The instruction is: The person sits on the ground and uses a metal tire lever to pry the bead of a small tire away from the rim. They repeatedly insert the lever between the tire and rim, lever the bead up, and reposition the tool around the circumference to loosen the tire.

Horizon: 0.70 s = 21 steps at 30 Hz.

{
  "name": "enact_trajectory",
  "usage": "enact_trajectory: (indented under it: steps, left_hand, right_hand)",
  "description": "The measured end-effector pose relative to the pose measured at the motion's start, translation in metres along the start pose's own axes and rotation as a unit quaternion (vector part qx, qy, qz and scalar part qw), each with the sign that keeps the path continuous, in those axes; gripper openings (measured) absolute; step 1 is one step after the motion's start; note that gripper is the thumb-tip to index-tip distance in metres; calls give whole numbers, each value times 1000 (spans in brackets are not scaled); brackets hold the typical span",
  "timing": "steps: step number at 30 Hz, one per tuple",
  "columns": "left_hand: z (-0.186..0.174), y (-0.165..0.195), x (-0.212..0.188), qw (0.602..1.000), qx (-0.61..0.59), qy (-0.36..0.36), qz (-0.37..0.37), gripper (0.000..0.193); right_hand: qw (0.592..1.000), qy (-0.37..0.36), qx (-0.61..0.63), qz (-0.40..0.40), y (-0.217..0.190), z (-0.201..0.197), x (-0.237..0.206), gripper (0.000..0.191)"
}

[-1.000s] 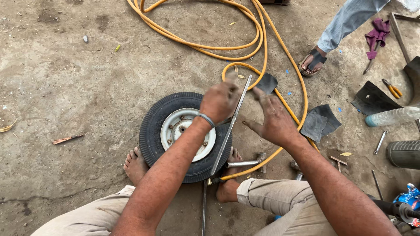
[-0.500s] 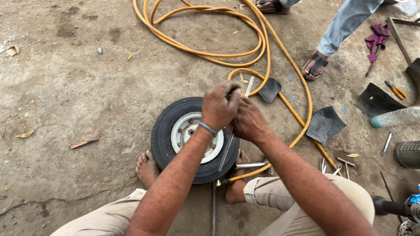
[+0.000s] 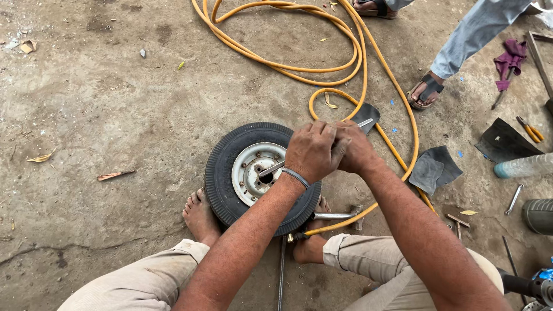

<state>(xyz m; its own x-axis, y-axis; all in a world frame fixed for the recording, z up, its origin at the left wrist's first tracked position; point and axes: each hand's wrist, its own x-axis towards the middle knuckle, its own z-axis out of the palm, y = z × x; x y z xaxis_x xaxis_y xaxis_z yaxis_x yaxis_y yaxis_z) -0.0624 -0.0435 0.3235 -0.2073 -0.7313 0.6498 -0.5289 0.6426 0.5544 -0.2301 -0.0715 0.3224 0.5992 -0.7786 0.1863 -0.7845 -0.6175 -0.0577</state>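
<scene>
Both the left hand and right hand are clenched on a long grey metal bar slanting from the small black-tyred wheel's silver hub at frame centre up-right beneath them, the left nearer the hub.

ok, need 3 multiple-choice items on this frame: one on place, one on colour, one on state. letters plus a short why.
1. Where does the small tyre lie?
A. on the ground between the person's bare feet
B. propped on a bench
C. hung from a hook

2. What colour is the coiled hose?
A. green
B. orange-yellow
C. black

3. How are the hands?
A. apart, both empty
B. one resting on a knee
C. closed together on a metal bar over the wheel

Answers:
1 A, a foot shows at each side of it.
2 B, the loops are orange-yellow.
3 C, left hand and right hand grip the metal bar side by side.
</scene>
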Motion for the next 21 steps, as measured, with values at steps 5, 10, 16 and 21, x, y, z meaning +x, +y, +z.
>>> enact_trajectory:
  steps: [5,10,16,21]
  left_hand:
    - [-5,-17,9,992,-55,-55,104,44]
    - [-6,-22,13,989,-82,-54,111,38]
    - [-6,-20,6,993,-44,-57,90,39]
    - [5,-33,-9,993,-26,-100,52,38]
  right_hand:
    - [983,92,-68,145,-16,25,-11,20]
    - [986,61,-15,154,-24,25,-18,17]
    - [983,133,-15,128,-40,20,-21,17]
    - [984,91,-38,148,-53,28,-29,19]
